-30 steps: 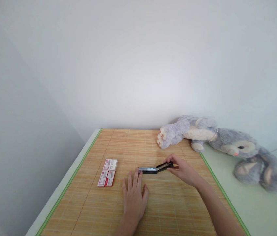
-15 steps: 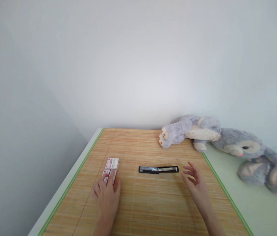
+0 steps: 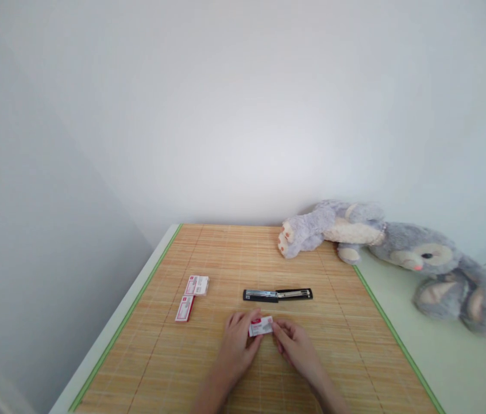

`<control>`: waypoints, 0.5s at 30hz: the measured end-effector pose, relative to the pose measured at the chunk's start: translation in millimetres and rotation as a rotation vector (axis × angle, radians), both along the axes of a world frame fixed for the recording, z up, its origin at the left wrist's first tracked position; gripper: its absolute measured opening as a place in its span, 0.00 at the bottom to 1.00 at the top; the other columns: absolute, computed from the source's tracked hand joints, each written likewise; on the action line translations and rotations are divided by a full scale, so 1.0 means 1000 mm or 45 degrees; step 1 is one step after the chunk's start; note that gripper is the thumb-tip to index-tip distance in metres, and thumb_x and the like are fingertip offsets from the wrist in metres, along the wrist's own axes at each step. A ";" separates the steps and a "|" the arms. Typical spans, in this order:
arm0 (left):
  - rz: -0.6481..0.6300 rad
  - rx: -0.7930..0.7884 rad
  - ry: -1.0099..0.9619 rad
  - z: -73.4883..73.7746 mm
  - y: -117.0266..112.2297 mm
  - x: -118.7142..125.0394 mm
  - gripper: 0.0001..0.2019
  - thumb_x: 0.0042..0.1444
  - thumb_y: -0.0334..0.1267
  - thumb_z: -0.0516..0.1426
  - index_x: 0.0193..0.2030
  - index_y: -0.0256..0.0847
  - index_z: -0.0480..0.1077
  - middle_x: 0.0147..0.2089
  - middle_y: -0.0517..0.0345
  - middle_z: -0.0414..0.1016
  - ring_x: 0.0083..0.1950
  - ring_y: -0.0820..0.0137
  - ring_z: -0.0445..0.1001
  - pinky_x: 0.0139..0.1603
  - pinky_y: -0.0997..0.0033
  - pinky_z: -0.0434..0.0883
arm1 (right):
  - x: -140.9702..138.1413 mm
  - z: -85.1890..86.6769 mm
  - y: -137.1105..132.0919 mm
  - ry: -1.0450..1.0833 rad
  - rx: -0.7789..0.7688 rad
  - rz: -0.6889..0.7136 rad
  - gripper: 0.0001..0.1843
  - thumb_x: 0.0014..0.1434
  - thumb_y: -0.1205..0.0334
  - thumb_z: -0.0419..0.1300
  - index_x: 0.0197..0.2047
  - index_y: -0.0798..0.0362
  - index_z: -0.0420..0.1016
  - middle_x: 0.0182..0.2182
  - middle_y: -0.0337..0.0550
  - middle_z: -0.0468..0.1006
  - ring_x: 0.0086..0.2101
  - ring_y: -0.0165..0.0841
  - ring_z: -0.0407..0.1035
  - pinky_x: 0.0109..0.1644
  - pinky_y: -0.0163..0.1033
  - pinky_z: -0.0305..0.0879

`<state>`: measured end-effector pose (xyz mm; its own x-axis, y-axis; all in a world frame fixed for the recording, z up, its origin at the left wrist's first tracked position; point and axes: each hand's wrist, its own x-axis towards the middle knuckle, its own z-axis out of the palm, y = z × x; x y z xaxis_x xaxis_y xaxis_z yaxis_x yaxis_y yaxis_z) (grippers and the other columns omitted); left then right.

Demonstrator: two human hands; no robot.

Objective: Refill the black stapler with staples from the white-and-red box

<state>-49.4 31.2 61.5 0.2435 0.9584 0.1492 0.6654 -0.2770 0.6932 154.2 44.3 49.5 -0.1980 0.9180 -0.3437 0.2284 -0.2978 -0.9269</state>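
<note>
Both my hands meet at the front middle of a bamboo mat (image 3: 226, 259). My left hand (image 3: 237, 342) and my right hand (image 3: 295, 345) pinch a small white and red staple box (image 3: 261, 326) between their fingertips, just above the mat. A black stapler (image 3: 277, 295) lies folded open flat on the mat, a little beyond the box. Two more small red and white staple boxes lie to the left, one (image 3: 196, 285) farther back and one (image 3: 185, 309) nearer.
A grey and cream plush rabbit (image 3: 398, 253) lies along the back right, partly on the mat and partly on the pale green table top (image 3: 450, 356). White walls stand behind and to the left. The table's left edge (image 3: 109, 339) runs diagonally.
My left hand took one staple box from the left group and brought it to the middle. My right hand let go of the stapler, now lying flat, and joined the left on the box.
</note>
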 end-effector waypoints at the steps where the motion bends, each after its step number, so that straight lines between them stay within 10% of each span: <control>1: -0.036 -0.001 -0.018 0.002 0.005 0.008 0.28 0.62 0.35 0.59 0.68 0.49 0.64 0.59 0.54 0.76 0.60 0.59 0.70 0.65 0.54 0.65 | 0.003 -0.002 0.006 -0.015 -0.018 0.026 0.35 0.58 0.27 0.54 0.40 0.54 0.78 0.18 0.32 0.64 0.18 0.28 0.55 0.23 0.34 0.51; 15: 0.060 0.007 0.150 0.007 0.021 -0.017 0.16 0.57 0.47 0.66 0.52 0.53 0.77 0.55 0.56 0.74 0.58 0.58 0.68 0.60 0.55 0.64 | 0.048 0.006 0.025 -0.458 0.201 -0.167 0.25 0.57 0.35 0.61 0.31 0.50 0.74 0.19 0.36 0.70 0.22 0.32 0.62 0.27 0.35 0.52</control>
<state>-66.9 52.0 68.6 0.2145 0.9684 0.1273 0.7547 -0.2470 0.6078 202.3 69.0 56.0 0.0312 0.9745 -0.2223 0.5154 -0.2063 -0.8317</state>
